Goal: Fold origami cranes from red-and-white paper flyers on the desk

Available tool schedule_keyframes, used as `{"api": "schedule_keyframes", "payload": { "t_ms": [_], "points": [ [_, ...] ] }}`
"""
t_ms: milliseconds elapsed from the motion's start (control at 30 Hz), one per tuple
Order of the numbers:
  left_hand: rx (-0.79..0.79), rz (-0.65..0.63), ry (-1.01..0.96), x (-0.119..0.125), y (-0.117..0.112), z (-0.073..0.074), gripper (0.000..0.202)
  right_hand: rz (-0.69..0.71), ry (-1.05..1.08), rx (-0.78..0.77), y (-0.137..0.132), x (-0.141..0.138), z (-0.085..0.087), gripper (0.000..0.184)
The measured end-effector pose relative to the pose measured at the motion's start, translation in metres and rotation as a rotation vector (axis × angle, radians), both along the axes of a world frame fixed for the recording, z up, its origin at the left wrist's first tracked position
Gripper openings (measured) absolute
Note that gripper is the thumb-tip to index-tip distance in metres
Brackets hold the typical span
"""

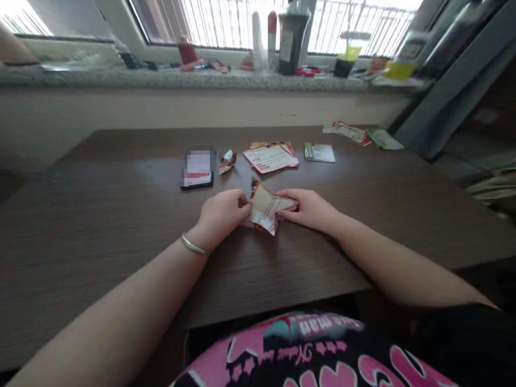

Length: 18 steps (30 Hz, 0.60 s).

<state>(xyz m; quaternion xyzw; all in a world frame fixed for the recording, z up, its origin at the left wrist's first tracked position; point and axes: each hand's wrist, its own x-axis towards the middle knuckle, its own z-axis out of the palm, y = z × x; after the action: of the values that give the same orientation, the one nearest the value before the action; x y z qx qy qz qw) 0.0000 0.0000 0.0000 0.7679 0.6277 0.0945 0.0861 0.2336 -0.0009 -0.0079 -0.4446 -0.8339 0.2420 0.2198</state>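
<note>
A partly folded piece of printed paper [266, 209] lies on the dark wooden table [121, 226] in front of me. My left hand [221, 215], with a silver bracelet on its wrist, pinches the paper's left edge with closed fingers. My right hand [310, 209] presses on the paper's right side, fingers closed over a fold. Both hands rest on the tabletop near its middle.
Behind the paper lie a phone [197, 169], a small folded paper shape [227, 160], a stack of leaflets [271, 157], a white card [320, 152] and more leaflets [355, 132] at the far right. Bottles and cups line the windowsill [121, 78].
</note>
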Motion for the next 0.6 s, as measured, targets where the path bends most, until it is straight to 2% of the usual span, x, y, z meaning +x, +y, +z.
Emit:
{"api": "schedule_keyframes", "payload": {
  "t_ms": [167, 333, 467, 600],
  "points": [
    [0.100, -0.002, 0.007, 0.002, 0.001, -0.001, 0.021, -0.012, 0.003, 0.000, 0.000, -0.002, 0.002, 0.040],
    [-0.068, -0.001, -0.258, -0.004, 0.009, -0.007, 0.026, -0.047, 0.027, -0.025, 0.002, -0.001, 0.002, 0.036],
    [-0.136, -0.022, -0.300, -0.007, 0.012, -0.010, 0.030, -0.049, 0.052, -0.048, 0.003, 0.001, 0.002, 0.036],
    [-0.070, -0.020, -0.267, -0.006, 0.010, -0.009, 0.028, -0.031, 0.087, -0.079, 0.004, 0.001, 0.001, 0.039]
  ]
}}
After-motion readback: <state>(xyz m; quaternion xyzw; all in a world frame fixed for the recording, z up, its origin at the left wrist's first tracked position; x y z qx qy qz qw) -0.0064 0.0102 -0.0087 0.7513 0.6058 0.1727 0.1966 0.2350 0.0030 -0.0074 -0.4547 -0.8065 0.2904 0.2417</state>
